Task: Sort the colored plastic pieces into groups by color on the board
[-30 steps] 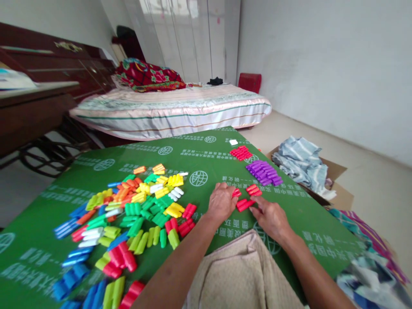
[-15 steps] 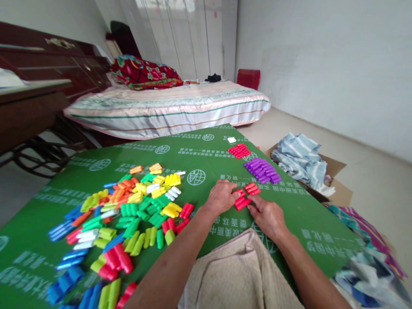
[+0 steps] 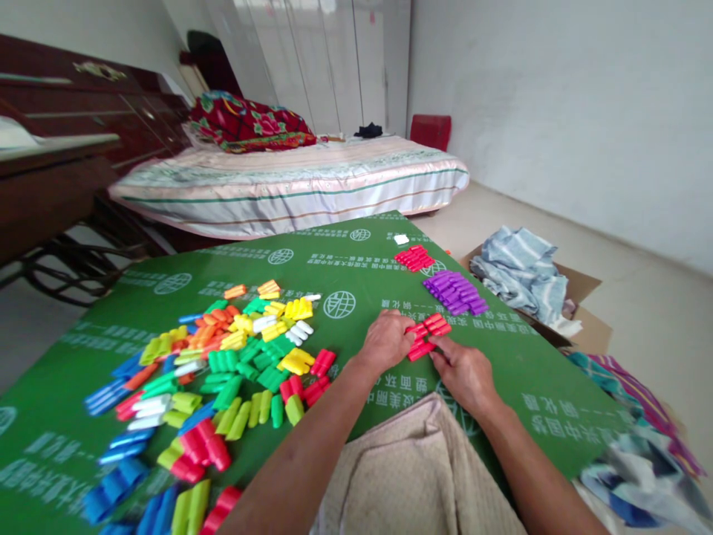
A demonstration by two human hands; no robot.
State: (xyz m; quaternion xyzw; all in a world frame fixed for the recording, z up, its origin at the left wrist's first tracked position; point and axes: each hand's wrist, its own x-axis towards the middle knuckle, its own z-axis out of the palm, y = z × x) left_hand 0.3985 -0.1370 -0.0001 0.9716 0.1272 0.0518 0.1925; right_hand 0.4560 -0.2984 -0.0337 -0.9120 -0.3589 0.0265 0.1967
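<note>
Several small red ribbed plastic pieces (image 3: 428, 336) lie in a cluster on the green board (image 3: 356, 416), between my two hands. My left hand (image 3: 387, 342) is closed on the left end of the cluster, its fingertips partly hidden. From the near right, my right hand (image 3: 465, 371) grips the cluster's edge with thumb and index finger. Just beyond them rests a group of purple pieces (image 3: 454, 292). Farther back are another red group (image 3: 414, 258) and a white piece (image 3: 401, 239).
Many loose coloured pieces, among them green (image 3: 261, 360), yellow (image 3: 298, 362) and blue (image 3: 114, 490) ones, spread over the left side. A folded beige cloth (image 3: 412, 475) lies at the near edge. Right of the board stands a cardboard box (image 3: 590, 327) with clothes. Behind is a bed (image 3: 290, 182).
The red pieces between my hands sit closer together; the far right one has shifted left against the others. My left hand has moved slightly right.
</note>
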